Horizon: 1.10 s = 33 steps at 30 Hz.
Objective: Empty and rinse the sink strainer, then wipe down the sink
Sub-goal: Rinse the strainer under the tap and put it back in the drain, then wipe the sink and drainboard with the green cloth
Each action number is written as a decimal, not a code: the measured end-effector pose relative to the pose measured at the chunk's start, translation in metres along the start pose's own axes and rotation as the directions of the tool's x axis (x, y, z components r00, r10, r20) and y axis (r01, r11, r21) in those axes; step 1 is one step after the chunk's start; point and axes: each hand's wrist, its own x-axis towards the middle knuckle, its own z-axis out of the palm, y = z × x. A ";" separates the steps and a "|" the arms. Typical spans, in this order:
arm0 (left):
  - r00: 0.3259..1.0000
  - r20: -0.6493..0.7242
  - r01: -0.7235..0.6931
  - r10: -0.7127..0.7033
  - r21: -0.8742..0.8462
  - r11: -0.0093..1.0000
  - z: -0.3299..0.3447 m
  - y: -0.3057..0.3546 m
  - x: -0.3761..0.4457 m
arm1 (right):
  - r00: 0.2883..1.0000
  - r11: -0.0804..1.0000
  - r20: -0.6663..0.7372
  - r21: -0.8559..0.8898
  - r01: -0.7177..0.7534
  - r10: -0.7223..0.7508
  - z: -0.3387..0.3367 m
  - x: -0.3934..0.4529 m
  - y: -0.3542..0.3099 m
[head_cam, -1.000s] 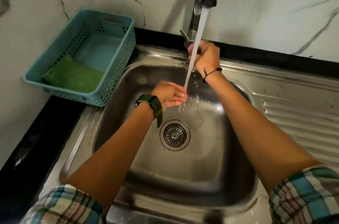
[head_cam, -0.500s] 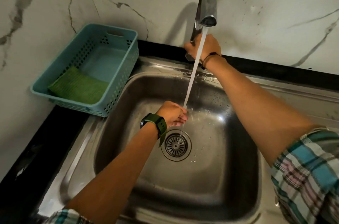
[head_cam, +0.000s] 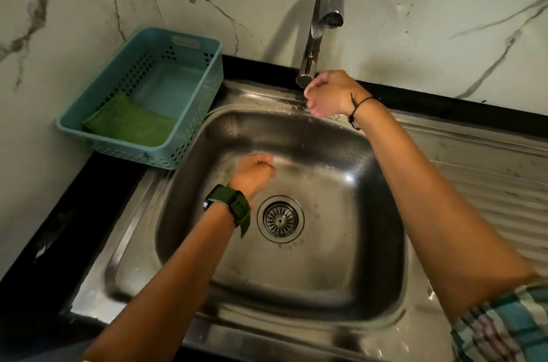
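Strainer (head_cam: 280,219) seated in the drain at the sink (head_cam: 350,296) floor, just right of and below the left hand (head_cam: 253,173), loosely curled, empty. Right hand (head_cam: 329,93) by the faucet (head_cam: 321,26) base, fingers half-closed, gripping nothing visible.

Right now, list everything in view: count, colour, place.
sink: one, steel, centre of the counter
strainer: one, steel, seated in the sink's drain
tap: one, steel, behind the sink, no water running
basket: one, teal, left of the sink
cloth: one, green, in the basket
drainboard: one, steel, right of the sink
watch: one, green, left wrist
left hand: loosely curled, over the sink bowl
right hand: at the tap base
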 end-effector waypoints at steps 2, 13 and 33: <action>0.983 -0.144 -0.141 0.118 -0.158 0.977 -0.011 -0.008 -0.007 | 0.991 0.974 0.109 0.219 0.055 -0.081 0.004 -0.026 0.012; 0.947 0.015 -0.287 0.322 0.494 0.821 -0.039 -0.024 -0.071 | 0.996 0.994 0.013 -0.061 -0.091 0.092 0.099 -0.081 0.091; 0.870 -0.249 -0.287 0.425 0.444 0.849 -0.086 -0.026 -0.104 | 0.783 0.399 0.599 -0.685 0.610 -0.168 0.252 -0.001 -0.131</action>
